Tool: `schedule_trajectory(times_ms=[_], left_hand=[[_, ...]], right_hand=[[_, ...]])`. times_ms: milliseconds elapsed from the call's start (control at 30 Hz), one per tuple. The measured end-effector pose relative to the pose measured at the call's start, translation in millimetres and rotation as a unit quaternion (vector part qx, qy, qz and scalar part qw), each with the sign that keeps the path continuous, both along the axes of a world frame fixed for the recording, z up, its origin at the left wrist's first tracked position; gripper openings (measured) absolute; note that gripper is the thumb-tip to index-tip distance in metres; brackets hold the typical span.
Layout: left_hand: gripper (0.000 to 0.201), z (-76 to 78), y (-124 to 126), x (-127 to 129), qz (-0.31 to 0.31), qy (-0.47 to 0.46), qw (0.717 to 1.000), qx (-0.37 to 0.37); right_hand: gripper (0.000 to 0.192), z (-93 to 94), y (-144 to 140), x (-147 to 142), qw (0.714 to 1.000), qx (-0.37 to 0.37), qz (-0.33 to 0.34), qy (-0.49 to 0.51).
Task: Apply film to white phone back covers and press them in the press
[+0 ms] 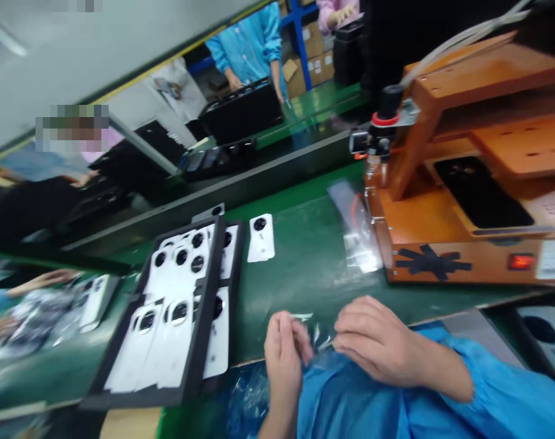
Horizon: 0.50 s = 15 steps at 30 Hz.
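At the front edge of the green bench, my left hand [284, 347] is raised with its fingers bent. Its fingertips are smeared by motion, so I cannot tell whether they grip anything. My right hand [380, 341] faces it, fingers pressed together at the edge of a shiny piece of clear plastic film [321, 336]. That film lies in the gap between both hands, just over my blue sleeve and lap. Left of my hands, a black tray [199, 329] holds several white phone-shaped panels [167, 341] with round black camera areas.
A small stack of white panels [261, 241] lies beyond my hands. Clear plastic sheets [362, 241] lie beside an orange machine [441, 225], which carries a black phone-shaped panel [480, 192]. Co-workers' hands [44, 280] appear at left; a person in blue [250, 46] works across the bench.
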<state>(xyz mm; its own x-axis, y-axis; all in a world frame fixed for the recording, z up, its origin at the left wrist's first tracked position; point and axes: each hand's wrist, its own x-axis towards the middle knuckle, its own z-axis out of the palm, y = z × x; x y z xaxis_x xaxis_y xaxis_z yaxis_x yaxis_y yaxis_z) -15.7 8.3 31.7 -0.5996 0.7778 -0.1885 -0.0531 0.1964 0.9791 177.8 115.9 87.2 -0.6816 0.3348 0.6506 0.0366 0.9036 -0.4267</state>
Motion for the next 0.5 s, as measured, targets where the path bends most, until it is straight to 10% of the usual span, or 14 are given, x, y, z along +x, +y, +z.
schedule_trajectory(times_ms=[133,267,500], left_hand=[[0.042,-42.7,-88.9,-59.1,0.166,0.246,0.949,-0.105],[0.039,-70.9,-164.7,-104.1,0.185,0.323,0.898,-0.235],[0.036,-102.6,-167.7,-111.6,0.055,0.316,0.833,-0.450]], right_hand=[[0.007,-26.7,5.8,-2.3,0.968,-0.229,-0.080,0.068],[0.010,-58.5,23.4,-6.3,0.927,-0.338,-0.145,0.077],[0.014,-63.2,28.1,-7.3,0.925,-0.354,-0.124,0.058]])
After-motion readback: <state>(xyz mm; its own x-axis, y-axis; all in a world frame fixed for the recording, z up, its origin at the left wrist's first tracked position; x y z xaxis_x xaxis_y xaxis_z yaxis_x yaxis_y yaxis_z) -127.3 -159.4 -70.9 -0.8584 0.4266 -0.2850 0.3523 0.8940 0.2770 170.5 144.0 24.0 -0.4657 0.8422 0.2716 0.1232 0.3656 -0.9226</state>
